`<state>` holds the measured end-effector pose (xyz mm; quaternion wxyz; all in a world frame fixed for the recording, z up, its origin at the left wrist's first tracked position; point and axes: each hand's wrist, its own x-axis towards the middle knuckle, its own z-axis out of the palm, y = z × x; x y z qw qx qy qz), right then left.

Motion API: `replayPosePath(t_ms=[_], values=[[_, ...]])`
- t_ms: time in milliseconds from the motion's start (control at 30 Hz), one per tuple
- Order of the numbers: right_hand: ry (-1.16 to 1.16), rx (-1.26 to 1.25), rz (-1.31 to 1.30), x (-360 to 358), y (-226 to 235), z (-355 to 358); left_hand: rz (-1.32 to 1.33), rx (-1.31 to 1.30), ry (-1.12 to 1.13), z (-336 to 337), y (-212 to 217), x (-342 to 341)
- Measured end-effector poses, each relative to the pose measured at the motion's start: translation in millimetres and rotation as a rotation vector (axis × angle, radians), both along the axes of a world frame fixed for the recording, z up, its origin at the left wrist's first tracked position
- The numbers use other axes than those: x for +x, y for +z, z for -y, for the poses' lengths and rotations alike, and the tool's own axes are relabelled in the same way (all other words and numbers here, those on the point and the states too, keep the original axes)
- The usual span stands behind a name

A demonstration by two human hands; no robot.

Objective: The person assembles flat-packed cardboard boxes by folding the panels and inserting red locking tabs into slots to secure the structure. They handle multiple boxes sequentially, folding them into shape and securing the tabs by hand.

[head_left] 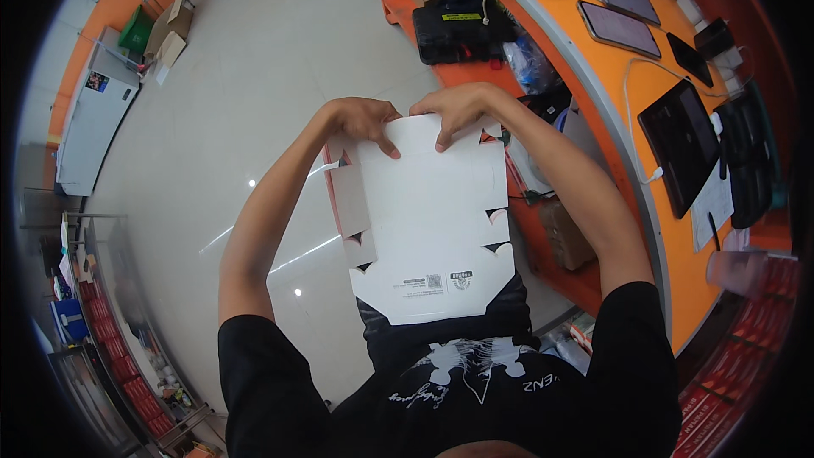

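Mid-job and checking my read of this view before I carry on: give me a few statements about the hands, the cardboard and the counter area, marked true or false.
1. The left hand and right hand both grip the white cardboard. True.
2. The white cardboard is folded into a closed box. False: it is opened out, with side flaps and notches showing.
3. The phones lie on the floor. False: they lie on the orange counter.
4. Both thumbs rest on the cardboard's white face. True.
5. The hands hold the cardboard by its edge nearest the body. False: they hold its far edge.
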<state>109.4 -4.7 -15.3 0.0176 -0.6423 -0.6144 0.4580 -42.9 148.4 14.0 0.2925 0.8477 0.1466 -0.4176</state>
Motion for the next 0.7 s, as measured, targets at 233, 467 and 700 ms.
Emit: replayPosePath(t_ms=[233,467,700], values=[[-0.070,0.217,0.167,-37,-5,12,0.362,0.208,-0.111,8,-30,-35],[-0.224,0.401,0.335,-78,-5,47,0.531,0.371,-0.015,46,-41,-67],[-0.289,0.732,0.395,-100,-65,75,0.777,0.530,-0.032,78,-78,-91]])
